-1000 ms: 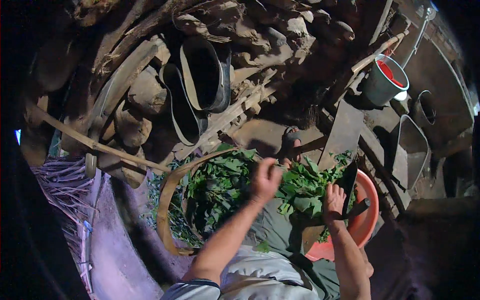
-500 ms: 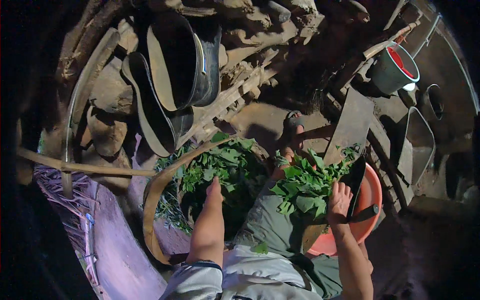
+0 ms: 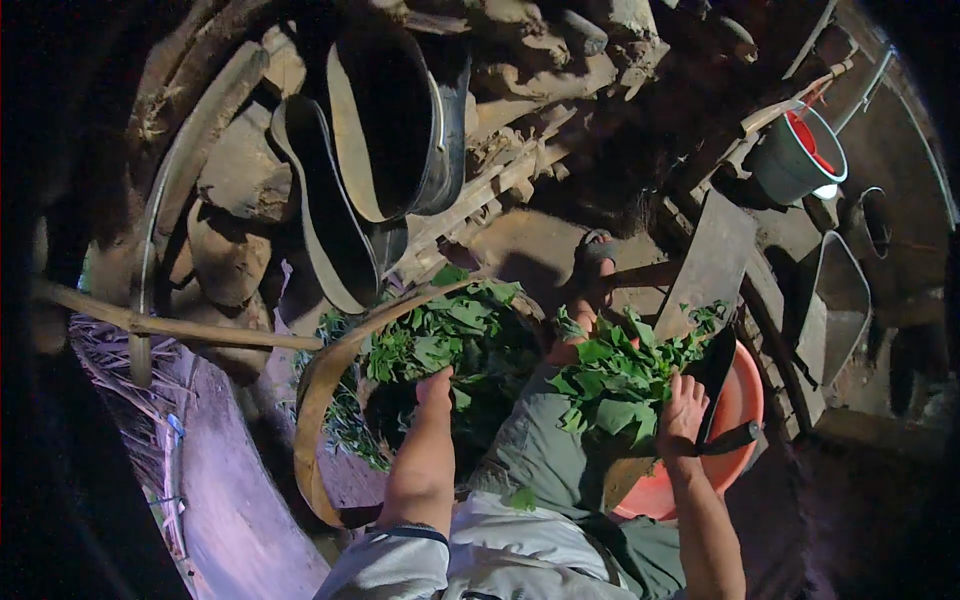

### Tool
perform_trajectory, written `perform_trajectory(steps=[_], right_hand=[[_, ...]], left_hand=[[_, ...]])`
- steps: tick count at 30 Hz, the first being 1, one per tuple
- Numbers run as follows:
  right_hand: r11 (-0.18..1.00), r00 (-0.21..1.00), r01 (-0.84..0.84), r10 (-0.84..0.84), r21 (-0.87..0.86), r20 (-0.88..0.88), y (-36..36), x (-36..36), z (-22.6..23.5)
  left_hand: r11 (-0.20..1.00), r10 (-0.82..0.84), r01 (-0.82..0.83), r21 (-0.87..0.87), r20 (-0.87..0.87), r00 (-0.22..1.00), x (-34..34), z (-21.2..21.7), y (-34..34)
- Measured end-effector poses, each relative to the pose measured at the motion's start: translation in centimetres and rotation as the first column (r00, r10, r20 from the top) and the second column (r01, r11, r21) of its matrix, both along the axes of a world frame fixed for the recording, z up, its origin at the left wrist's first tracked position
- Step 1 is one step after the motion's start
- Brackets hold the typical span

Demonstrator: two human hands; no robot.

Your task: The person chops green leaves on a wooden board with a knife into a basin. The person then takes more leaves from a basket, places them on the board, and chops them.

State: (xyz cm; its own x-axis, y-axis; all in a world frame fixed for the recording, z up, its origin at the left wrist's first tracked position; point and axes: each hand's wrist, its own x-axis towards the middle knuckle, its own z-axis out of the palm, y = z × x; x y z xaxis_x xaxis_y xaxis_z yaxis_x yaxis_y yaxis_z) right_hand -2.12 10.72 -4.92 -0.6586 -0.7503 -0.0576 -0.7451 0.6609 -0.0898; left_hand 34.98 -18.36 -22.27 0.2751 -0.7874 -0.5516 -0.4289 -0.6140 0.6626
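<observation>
A bunch of green leaves (image 3: 615, 385) lies across my right thigh, above an orange basin (image 3: 738, 400). My right hand (image 3: 683, 408) is closed on the right end of this bunch, fingers curled. Right beside it stands a dark, broad blade (image 3: 716, 365), with a black handle (image 3: 735, 438) pointing right past my wrist. My left hand (image 3: 434, 386) reaches over a round basket (image 3: 322, 400) of leaves and touches or nearly touches the leaves (image 3: 440, 335) inside; its fingers are mostly hidden in shadow. One loose leaf (image 3: 522, 498) rests on my lap.
Dark curved containers (image 3: 385, 130) stand at the far left beside chopped logs (image 3: 245, 180). A grey bucket (image 3: 800, 155) with something red in it sits at the far right. Nearer is a flat board (image 3: 708, 255). A pole (image 3: 180, 325) crosses on the left.
The whole view has shifted slightly, so the background sits lower and further right. My right hand keeps its hold on the leaves; my left hand stays over the basket.
</observation>
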Motion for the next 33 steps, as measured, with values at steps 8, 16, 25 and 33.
perform_trajectory(steps=[8, 16, 25, 33], right_hand=[[0.995, 0.995, 0.01, -0.019, -0.099, -0.095, 0.7, -0.4, -1.3], [0.98, 0.99, 0.032, -0.058, -0.198, -0.127, 0.3, 0.0, -0.9], [0.99, 0.997, 0.073, -0.072, -0.12, 0.009, 1.1, -0.6, -0.9], [0.992, 0.989, 0.026, -0.044, -0.127, -0.14, 0.8, -0.5, -0.3]], left_hand=[[0.992, 0.052, -0.043, 0.121, -0.066, 0.996, -2.4, 5.3, 2.0], [0.986, 0.159, -0.161, 0.052, 0.037, 0.987, -2.8, 11.2, 2.3], [0.985, 0.087, -0.055, 0.164, -0.195, 0.977, -8.3, 17.0, 6.2], [0.992, 0.08, -0.102, -0.075, -0.252, 0.964, -9.6, 10.8, 7.6]])
